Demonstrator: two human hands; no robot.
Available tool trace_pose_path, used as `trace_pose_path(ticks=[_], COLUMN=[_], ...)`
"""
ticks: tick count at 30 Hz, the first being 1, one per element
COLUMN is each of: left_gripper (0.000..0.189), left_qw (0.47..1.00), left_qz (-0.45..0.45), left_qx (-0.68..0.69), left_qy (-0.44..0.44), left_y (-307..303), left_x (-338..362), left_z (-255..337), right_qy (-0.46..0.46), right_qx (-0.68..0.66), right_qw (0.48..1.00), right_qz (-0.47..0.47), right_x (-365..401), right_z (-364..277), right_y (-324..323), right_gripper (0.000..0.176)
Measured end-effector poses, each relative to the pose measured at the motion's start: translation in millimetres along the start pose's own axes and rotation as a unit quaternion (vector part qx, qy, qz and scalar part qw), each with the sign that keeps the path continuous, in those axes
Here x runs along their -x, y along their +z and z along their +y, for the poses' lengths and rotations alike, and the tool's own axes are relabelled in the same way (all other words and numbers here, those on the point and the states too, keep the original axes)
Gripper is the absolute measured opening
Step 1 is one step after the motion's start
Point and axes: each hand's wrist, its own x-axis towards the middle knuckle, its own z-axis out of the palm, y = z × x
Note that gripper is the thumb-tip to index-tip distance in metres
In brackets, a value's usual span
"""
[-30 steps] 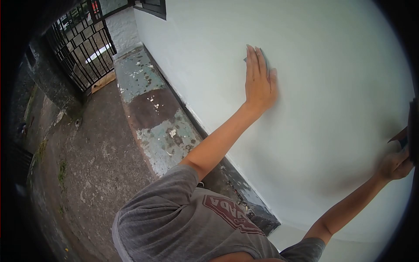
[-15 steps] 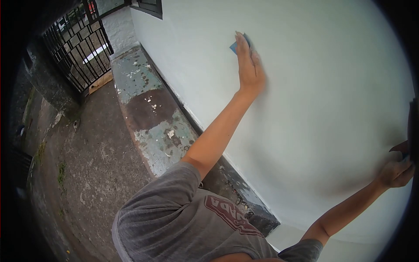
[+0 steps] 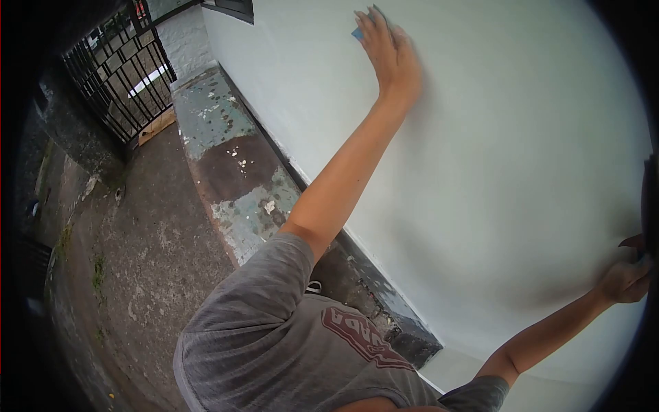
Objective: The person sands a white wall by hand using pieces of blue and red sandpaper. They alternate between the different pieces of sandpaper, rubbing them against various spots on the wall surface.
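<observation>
My left hand reaches high up the pale wall and presses a small blue piece of sandpaper flat against it. Only a corner of the sandpaper shows beyond the fingers, which lie stretched over it. At the far right edge, my right hand is closed near the wall. A dark reddish-brown sheet sticks out above its fingers, with a bit of blue beside it. The dark rim of the view hides part of that hand and what it holds.
A paint-spotted concrete ledge runs along the foot of the wall. Rough concrete floor lies to the left, with a dark pillar and a barred metal gate beyond. A dark window frame sits at the top.
My left hand has slid upward along the wall with the blue sandpaper, and its fingers are more spread. My right hand has shifted slightly down and stays closed.
</observation>
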Motion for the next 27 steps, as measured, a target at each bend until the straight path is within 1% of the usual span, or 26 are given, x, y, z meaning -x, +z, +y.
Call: trace_pose_path(ticks=[1, 2, 3, 4, 5, 7, 9, 10, 11, 12, 14, 15, 16, 17, 18, 20, 22, 24, 26, 27], left_gripper=[0.062, 0.062, 0.062, 0.062, 0.062, 0.063, 0.063, 0.063, 0.064, 0.064, 0.065, 0.065, 0.066, 0.066, 0.066, 0.069, 0.068, 0.066, 0.065, 0.065], left_qw=[1.0, 0.999, 1.0, 1.0, 1.0, 0.999, 0.993, 0.989, 0.983, 0.979, 0.968, 0.974, 0.978, 0.991, 0.999, 1.0, 1.0, 0.999, 0.999, 0.998], left_qz=[0.008, 0.016, 0.002, -0.012, -0.026, -0.035, -0.053, -0.049, -0.046, -0.038, -0.021, 0.0, 0.02, 0.0, -0.018, -0.016, 0.014, 0.033, 0.041, 0.045], left_qx=[-0.017, -0.032, -0.025, -0.016, -0.006, -0.037, -0.086, -0.084, -0.083, -0.08, -0.072, -0.034, 0.003, 0.001, -0.001, 0.004, -0.027, -0.034, -0.014, -0.025], left_qy=[0.01, 0.023, 0.017, 0.012, 0.006, 0.0, -0.055, -0.107, -0.158, -0.185, -0.238, -0.225, -0.209, -0.13, -0.051, 0.005, 0.004, -0.003, -0.011, -0.038], left_y=[5.7, 7.7, 3.6, -3.0, -9.4, -20.3, -34.8, -40.9, -46.0, -51.0, -56.6, -53.3, -49.7, -45.3, -39.4, -27.3, -17.8, -20.2, -29.7, -35.3], left_x=[-2.1, -4.4, -0.6, 10.0, 23.8, 60.8, 103.4, 127.3, 143.6, 152.2, 159.7, 145.0, 119.4, 95.8, 71.7, 28.4, 12.1, 14.1, 29.4, 41.1], left_z=[1.8, 1.2, -4.3, -15.0, -27.5, -61.8, -98.2, -121.0, -143.2, -162.4, -186.1, -171.5, -144.5, -124.0, -103.9, -63.4, -62.0, -71.4, -100.9, -117.4], right_qy=[0.004, -0.094, -0.192, -0.158, -0.154, -0.145, -0.165, -0.174, -0.064, 0.049, 0.039, -0.012, -0.07, -0.104, -0.117, -0.129, -0.137, -0.141, -0.144, -0.145], right_qx=[0.01, -0.031, -0.071, -0.068, -0.058, -0.037, -0.07, -0.086, -0.042, 0.004, 0.022, 0.009, -0.007, -0.018, -0.023, -0.028, -0.03, -0.033, -0.034, -0.035], right_qw=[1.0, 0.995, 0.977, 0.981, 0.983, 0.984, 0.98, 0.978, 0.997, 0.999, 0.999, 1.0, 0.997, 0.993, 0.991, 0.989, 0.987, 0.986, 0.985, 0.985], right_qz=[0.002, -0.028, -0.056, -0.085, -0.087, -0.096, -0.084, -0.077, -0.034, 0.007, -0.002, -0.012, -0.031, -0.046, -0.055, -0.067, -0.074, -0.082, -0.084, -0.087], right_x=[1.7, -0.1, -1.4, 1.1, 2.9, 4.0, 2.1, 0.9, 1.1, 3.0, 2.3, 3.0, 2.2, 1.3, 1.1, 0.5, -0.2, -0.8, -1.7, -1.3], right_z=[-0.9, 21.7, 39.5, 43.8, 45.1, 39.8, 42.3, 42.7, 26.0, -4.2, -1.7, 9.0, 20.7, 28.1, 31.8, 35.0, 37.8, 40.2, 40.9, 41.7], right_y=[0.2, -5.7, -12.8, -21.5, -24.5, -24.7, -18.8, -14.7, -7.5, 1.0, -2.7, -4.8, -8.0, -11.3, -12.1, -12.4, -12.6, -13.3, -13.2, -14.0], right_gripper=[0.046, 0.046, 0.045, 0.042, 0.041, 0.04, 0.039, 0.039, 0.038, 0.038, 0.037, 0.037, 0.037, 0.037, 0.037, 0.036, 0.036, 0.036, 0.035, 0.035])
